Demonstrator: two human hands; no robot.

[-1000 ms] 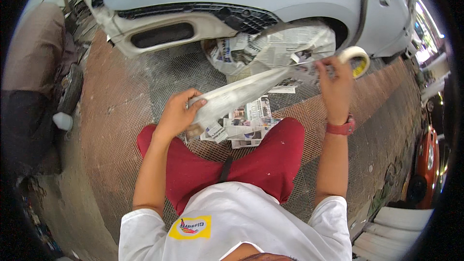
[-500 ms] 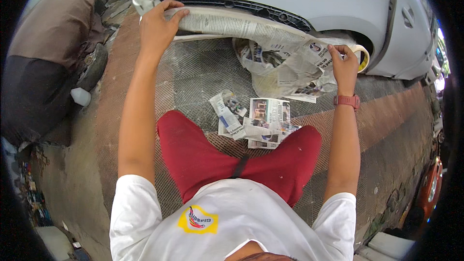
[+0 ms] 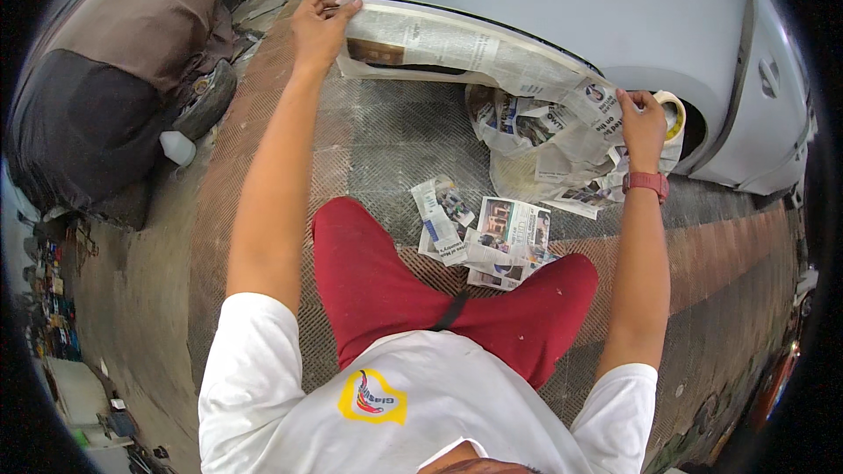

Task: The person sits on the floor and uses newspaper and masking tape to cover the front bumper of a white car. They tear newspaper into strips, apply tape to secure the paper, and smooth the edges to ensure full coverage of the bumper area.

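A long strip of newspaper [image 3: 474, 46] stretches between my two hands along the lower edge of a grey car body [image 3: 544, 0]. My left hand [image 3: 323, 28] pinches its left end near the car's corner. At the other end, my right hand [image 3: 644, 127] pinches the strip's upper edge, below the wheel arch. A roll of masking tape [image 3: 673, 114] sits right beside that hand; whether the fingers also hold it is hidden. The strip covers most of the dark trim under the panel. Crumpled newspaper and clear plastic sheet [image 3: 518, 167] hang or lie below it.
Loose newspaper pieces [image 3: 505, 237] lie on the ribbed floor [image 3: 395, 136] between my knees. To the left stands a bulky shape under a brown and black cover [image 3: 105, 88], with a white container [image 3: 177, 147] beside it. The car's door [image 3: 773, 96] is at the far right.
The newspaper strip has come up against the car's lower edge, and less dark trim shows above it. Both hands still pinch its ends. The whole view has shifted, moving the scene rightward.
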